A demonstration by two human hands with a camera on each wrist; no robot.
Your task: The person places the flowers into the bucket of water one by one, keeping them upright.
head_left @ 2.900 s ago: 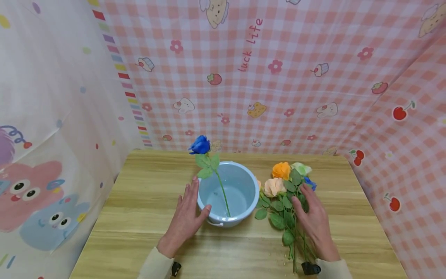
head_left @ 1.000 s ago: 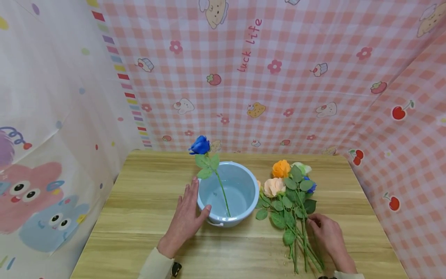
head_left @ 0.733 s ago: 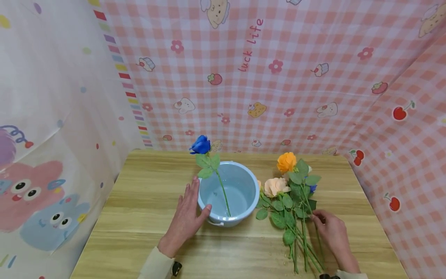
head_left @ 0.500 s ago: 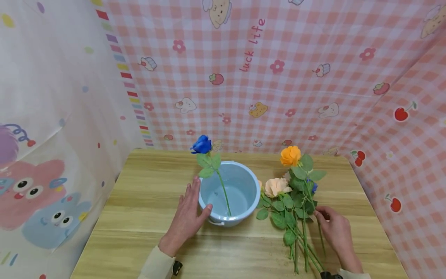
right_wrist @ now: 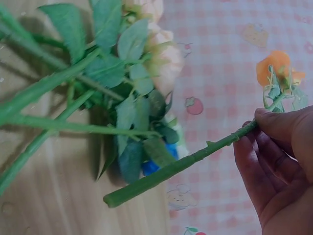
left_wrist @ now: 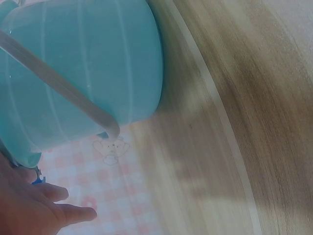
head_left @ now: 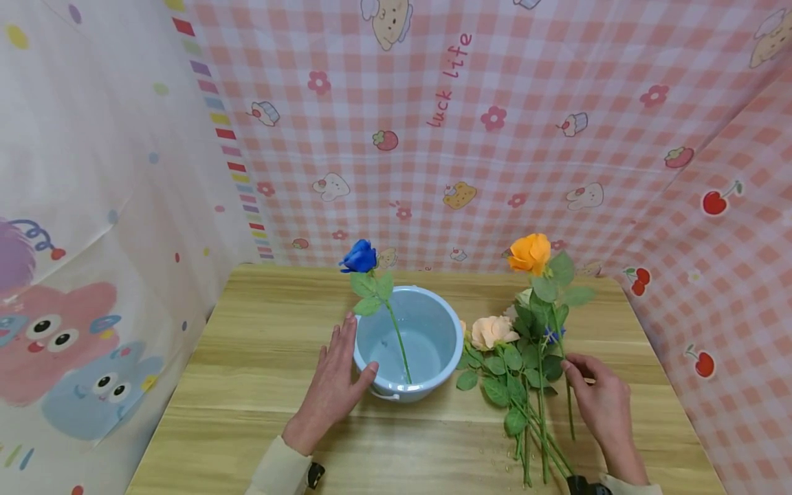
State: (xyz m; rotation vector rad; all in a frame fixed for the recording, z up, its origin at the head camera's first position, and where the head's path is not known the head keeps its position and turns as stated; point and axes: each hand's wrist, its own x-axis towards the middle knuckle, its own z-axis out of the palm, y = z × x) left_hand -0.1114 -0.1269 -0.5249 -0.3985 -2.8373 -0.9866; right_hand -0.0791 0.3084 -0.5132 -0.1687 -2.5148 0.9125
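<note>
Between thumb and fingers, my right hand (head_left: 599,400) pinches the stem of an orange rose (head_left: 529,254), whose bloom stands above the other flowers. In the right wrist view the cut end of its stem (right_wrist: 161,177) hangs free. My left hand (head_left: 331,378) rests with straight fingers against the left side of a light blue bucket (head_left: 408,393). One blue rose (head_left: 359,256) leans in the bucket, its bloom past the far left rim. Beside my right hand lies a pile of roses, with a peach rose (head_left: 493,333) and a partly covered blue rose (head_left: 554,334).
Loose green stems (head_left: 544,440) reach toward the front of the wooden table (head_left: 247,323). Small droplets or specks dot the wood near them. A checked cloth (head_left: 396,103) hangs behind the table, and a white printed cloth (head_left: 136,227) at the left.
My right hand has moved from over the pile to the orange rose's stem, then lifted that rose up and slightly right out of the pile. The left hand and bucket have stayed put.
</note>
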